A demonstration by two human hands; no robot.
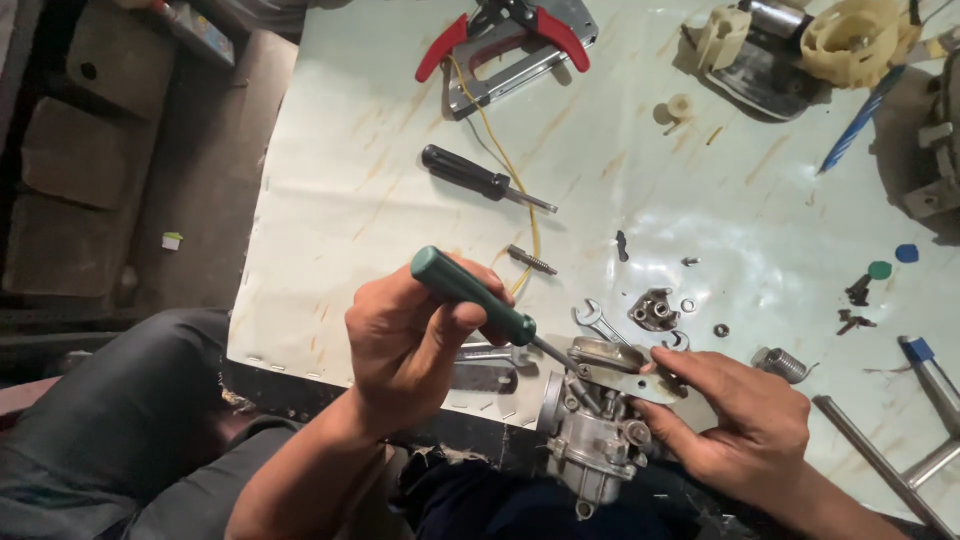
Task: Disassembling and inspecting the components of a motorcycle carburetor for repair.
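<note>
Left hand (405, 335): closed around green-handled screwdriver (475, 298), tip set on carburetor top.
Right hand (745, 415): carburetor (595, 430) gripped from the side, lower centre of frame.
Near: small wrench (598, 322), metal fitting (655, 310), spring (783, 364).
Upper centre: black screwdriver (470, 174), red-handled pliers (505, 30), on pale table (360, 190).
</note>
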